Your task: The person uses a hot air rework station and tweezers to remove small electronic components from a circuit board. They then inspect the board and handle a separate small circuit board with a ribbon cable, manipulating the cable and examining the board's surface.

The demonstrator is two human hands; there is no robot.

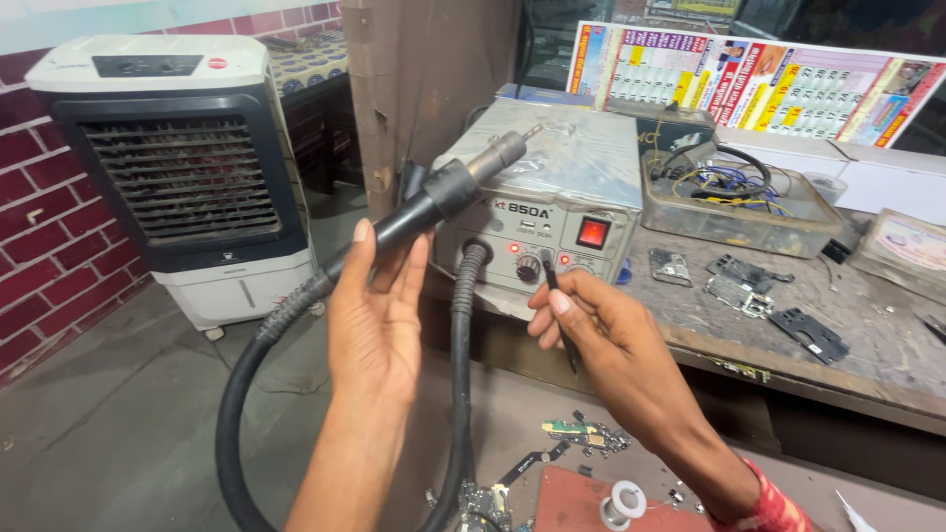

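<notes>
Left hand (372,325): fingers were curled loosely around the black hot-air handpiece (434,202), thumb on one side, fingertips on the other. Grip was clamped on the handle, palm facing the camera. Handpiece was tilted, metal nozzle (505,150) pointing up and right, toward the top of the station. Its thick black corrugated hose (258,340) ran down from the handle, looped low at left and came back up to the socket on the station's front.

Right hand (601,330): thumb and forefinger were pinched together on a thin black pointed tool (560,320), probably tweezers, cannot tell for sure. Tool's upper tip sat just beside the black knob (529,267) on the front panel; whether it touched, cannot tell. Other fingers were folded in under the palm.

The grey hot-air rework station (552,212) stood at the left end of the wooden bench (867,365). Red rocker switch (592,232) was lit, small red indicator lights showed beside the knob.

On the bench, right of the station: clear plastic tray (739,212) holding tangled wires, plus several small circuit boards (744,286) and dark metal shields lying loose.

Behind: calendar poster (759,84) leaning on the wall.

Left: white and black air cooler (177,167) standing on the floor against a red brick wall (39,217).

Bottom edge: small solder spool (623,502) on a reddish mat, board scraps near it.
</notes>
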